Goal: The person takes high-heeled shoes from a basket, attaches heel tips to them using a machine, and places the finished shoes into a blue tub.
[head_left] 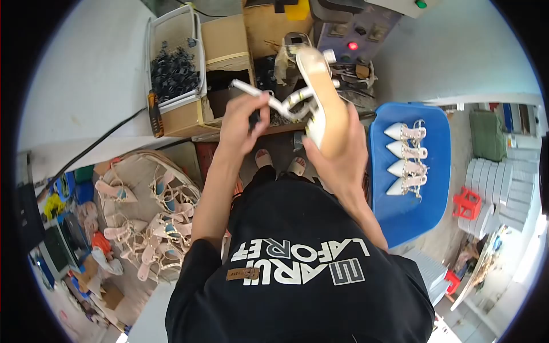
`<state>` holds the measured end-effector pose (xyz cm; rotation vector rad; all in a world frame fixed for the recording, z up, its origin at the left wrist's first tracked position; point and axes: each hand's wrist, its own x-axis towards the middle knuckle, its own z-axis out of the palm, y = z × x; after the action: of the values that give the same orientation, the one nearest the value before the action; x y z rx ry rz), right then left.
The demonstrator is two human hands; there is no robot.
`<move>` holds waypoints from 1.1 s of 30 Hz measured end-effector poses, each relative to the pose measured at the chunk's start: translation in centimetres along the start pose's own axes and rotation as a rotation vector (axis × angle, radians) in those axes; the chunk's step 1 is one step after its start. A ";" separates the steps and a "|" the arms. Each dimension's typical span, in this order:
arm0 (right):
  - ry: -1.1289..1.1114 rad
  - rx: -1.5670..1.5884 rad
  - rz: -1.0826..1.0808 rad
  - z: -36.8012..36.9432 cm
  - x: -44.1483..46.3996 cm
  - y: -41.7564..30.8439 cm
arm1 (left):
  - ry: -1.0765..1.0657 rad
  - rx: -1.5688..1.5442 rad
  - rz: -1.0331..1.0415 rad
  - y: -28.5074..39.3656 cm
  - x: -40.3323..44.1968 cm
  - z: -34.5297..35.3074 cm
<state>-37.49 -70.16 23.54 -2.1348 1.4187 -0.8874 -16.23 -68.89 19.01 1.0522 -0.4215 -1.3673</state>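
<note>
My right hand (342, 150) is wrapped round the front part of a white strappy shoe (330, 108), whose tan sole faces up and whose heel end points away from me. Its white straps hang out to the left. With bent fingers, my left hand (243, 121) is at one of these straps, thumb and fingertips near it; a small dark thing shows between the fingers, too hidden to name. Below and beyond the shoe is the cluttered bench with a machine.
A white tray (201, 54) of small black parts and an orange-handled screwdriver (154, 116) lie at the upper left. Several pointed shoes sit in a blue bin (380, 220) on the right. A round basket (108, 214) of sandals stands left. A red light glows on the machine (366, 34).
</note>
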 end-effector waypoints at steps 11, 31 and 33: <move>0.069 -0.016 0.140 5.8 4.5 -2.8 | 0.165 -0.361 -0.001 -3.9 11.2 -9.6; 0.013 -0.132 0.157 5.3 4.9 -4.2 | 0.161 -0.298 0.008 -4.3 11.7 -9.1; -0.007 -0.123 0.153 5.4 4.8 -4.1 | 0.063 -0.396 -0.004 -4.5 11.8 -9.7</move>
<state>-29.73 -73.01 23.75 -2.0794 1.6471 -0.7522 -8.71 -75.69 6.70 0.7653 -0.0933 -1.3482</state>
